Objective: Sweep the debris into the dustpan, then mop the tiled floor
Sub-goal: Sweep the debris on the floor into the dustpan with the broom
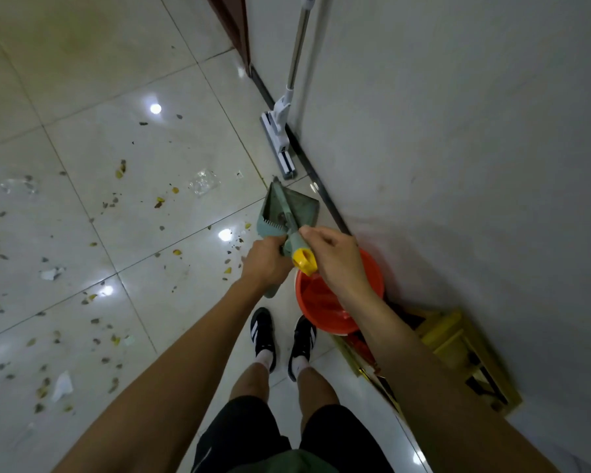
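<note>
The green dustpan [289, 208] is held upright near the wall, above the tiled floor [133, 148]. Its handle [296, 245] is gripped by the left hand [263, 261] and pinched by the right hand [331, 254]. Debris [116, 203] is scattered at the left. The mop [280, 131] is leaned against the wall.

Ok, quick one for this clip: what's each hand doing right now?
Left hand: grips the green dustpan and broom set near its handle.
Right hand: pinches the green handle just above its yellow cap.
</note>
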Demonstrator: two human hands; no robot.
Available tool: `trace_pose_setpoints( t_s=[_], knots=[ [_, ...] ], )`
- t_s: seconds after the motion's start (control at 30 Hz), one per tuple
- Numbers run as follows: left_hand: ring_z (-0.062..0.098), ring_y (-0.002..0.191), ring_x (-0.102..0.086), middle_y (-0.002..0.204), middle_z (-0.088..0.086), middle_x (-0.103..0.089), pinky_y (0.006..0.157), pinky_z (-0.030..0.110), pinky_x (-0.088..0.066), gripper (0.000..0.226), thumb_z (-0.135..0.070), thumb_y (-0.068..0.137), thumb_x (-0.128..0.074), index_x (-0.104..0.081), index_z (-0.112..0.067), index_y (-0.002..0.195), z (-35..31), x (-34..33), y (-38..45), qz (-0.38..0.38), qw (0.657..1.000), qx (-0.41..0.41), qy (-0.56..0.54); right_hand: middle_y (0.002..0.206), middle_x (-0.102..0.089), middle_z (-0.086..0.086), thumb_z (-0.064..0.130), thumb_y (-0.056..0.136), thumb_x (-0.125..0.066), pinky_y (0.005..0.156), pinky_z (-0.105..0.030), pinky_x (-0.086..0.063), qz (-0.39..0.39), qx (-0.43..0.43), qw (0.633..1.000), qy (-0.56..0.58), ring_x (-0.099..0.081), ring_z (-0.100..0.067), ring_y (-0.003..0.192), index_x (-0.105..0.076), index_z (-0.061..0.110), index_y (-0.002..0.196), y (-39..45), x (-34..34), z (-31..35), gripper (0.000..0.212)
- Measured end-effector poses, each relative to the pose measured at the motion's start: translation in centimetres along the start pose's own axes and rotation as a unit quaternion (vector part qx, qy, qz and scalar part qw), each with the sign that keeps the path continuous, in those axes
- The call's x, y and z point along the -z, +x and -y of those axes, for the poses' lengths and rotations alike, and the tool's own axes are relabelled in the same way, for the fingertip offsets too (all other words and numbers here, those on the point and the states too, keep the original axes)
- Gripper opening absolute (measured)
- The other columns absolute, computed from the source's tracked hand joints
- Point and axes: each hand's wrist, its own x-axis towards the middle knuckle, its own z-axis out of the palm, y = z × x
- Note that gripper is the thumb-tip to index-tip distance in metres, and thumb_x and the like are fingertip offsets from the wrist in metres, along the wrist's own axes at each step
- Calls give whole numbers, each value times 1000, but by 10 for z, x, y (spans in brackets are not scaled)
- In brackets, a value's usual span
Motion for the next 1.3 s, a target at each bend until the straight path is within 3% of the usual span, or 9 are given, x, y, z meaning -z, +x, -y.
trace_pose_setpoints(
  t_s=[0.1,0.2,0.33,0.5,0.67,0.8,1.03,1.2,1.3],
  knots=[
    [14,65,-56,77,-2,-61,55,25,-45,6,-30,90,-69,-65,-26,92,9,-9,-15,4,1000,-20,-2,81,-74,6,32,91,-67,50,-11,-48,7,-47,999,-4,-68,1,67,-75,17,95,-9,-1,-8,18],
    [21,70,-59,83,1,-63,61,31,-52,26,-33,90,-69,-67,-23,114,17,-17,-26,6,999,-38,9,95,-74,-2,28,88,-70,54,-21,-54,45,-129,990,19,-73,-6,71,-72,18,107,-17,-1,-11,21],
    [20,65,-58,77,0,-62,54,30,-48,28,-35,88,-68,-68,-23,113,31,-26,-40,-9,998,-65,0,96,-74,-5,29,85,-74,52,-27,-56,76,-188,979,11,-74,-13,72,-70,20,105,-26,-5,-16,22],
    [28,83,-66,96,6,-71,71,42,-58,37,-37,89,-61,-63,-30,125,42,-39,-52,35,995,-83,38,94,-70,-21,17,85,-74,62,-46,-62,72,-243,967,-7,-73,-33,78,-61,12,112,-43,-21,-37,30],
    [27,81,-63,88,0,-62,63,35,-53,31,-35,84,-64,-55,-29,113,53,-54,-64,70,989,-103,81,83,-61,-19,-1,88,-56,51,-34,-54,79,-330,935,101,-65,-24,52,-54,8,116,-63,-25,-58,29],
    [30,88,-62,99,5,-65,73,44,-57,35,-36,88,-60,-50,-29,121,52,-68,-63,96,984,-117,99,70,-50,-12,-1,87,-46,40,-24,-42,11,-317,944,93,-47,-14,36,-55,6,111,-76,-23,-71,26],
    [35,92,-65,108,14,-67,81,48,-57,48,-38,97,-58,-41,-26,140,55,-80,-57,164,968,-148,117,64,-48,-11,-5,83,-47,40,-23,-41,-10,-268,963,7,-44,-15,37,-61,5,90,-89,-12,-83,19],
    [35,91,-63,107,11,-63,74,43,-55,52,-33,95,-57,-38,-22,143,64,-84,-64,157,960,-162,166,76,-55,-10,2,81,-51,56,-36,-49,11,-200,968,-150,-53,-25,62,-66,5,108,-97,-5,-95,31],
    [31,85,-64,105,10,-66,71,42,-57,49,-30,96,-53,-41,-24,143,71,-74,-62,116,967,-152,166,95,-68,-5,6,86,-55,70,-36,-58,16,-170,963,-209,-66,-26,80,-66,16,120,-103,5,-102,37]
  ],
)
